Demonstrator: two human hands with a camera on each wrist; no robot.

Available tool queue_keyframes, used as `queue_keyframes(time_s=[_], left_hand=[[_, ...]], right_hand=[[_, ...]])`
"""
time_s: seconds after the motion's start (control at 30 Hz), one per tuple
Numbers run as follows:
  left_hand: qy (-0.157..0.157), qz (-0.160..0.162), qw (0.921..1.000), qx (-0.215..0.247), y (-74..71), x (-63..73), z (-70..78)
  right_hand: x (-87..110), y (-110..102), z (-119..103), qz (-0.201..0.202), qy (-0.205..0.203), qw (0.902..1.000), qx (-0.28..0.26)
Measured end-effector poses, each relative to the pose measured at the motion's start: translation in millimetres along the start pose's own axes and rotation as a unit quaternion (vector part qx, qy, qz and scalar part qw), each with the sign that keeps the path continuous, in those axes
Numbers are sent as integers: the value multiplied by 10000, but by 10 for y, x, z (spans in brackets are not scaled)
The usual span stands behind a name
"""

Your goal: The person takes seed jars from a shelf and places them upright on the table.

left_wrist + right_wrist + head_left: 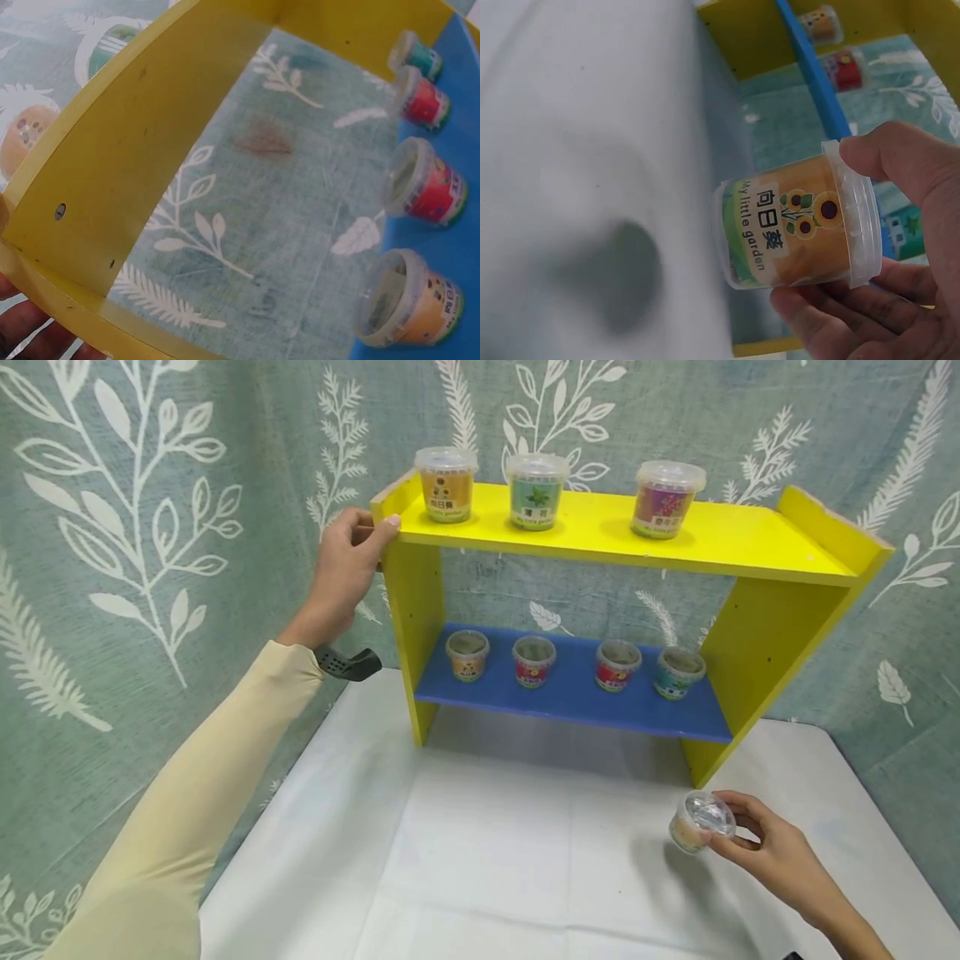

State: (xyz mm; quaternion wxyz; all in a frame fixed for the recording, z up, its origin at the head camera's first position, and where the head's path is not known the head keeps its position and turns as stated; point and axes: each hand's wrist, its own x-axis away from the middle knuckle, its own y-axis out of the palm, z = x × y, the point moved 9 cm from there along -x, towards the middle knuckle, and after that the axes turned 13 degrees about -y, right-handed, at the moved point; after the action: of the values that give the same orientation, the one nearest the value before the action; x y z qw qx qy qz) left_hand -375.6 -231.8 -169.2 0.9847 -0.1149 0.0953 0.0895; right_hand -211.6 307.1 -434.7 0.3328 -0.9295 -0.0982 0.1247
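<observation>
My left hand point(341, 564) grips the upper left corner of a yellow shelf unit point(765, 537), thumb on the front edge. At the lower right, my right hand point(780, 853) holds a clear-lidded plastic planting cup point(686, 833) by its rim, above the white table. The right wrist view shows its orange sunflower label point(776, 225), with the thumb point(889, 154) on the lid side and the fingers underneath. On the yellow top stand an orange-labelled cup point(447, 489), a green-labelled cup point(536, 497) and a purple-labelled cup point(664, 503).
Several smaller-looking cups stand in a row on the blue lower board point(491, 697), among them a red-labelled cup point(532, 670) and a teal-labelled cup point(677, 681). The white cloth-covered table point(480, 843) lies below. A green leaf-patterned curtain point(262, 460) hangs behind.
</observation>
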Motion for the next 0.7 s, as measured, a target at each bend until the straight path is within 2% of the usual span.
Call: queue_keyframes(time_s=[0.47,0.7], left_hand=[[18,-17,9999,-105,12,4,-19],[40,2,10000,-10,2,24,7]], right_hand=[[46,137,159,-77,320,9993,189],[53,164,164,-35,207,9996,162]])
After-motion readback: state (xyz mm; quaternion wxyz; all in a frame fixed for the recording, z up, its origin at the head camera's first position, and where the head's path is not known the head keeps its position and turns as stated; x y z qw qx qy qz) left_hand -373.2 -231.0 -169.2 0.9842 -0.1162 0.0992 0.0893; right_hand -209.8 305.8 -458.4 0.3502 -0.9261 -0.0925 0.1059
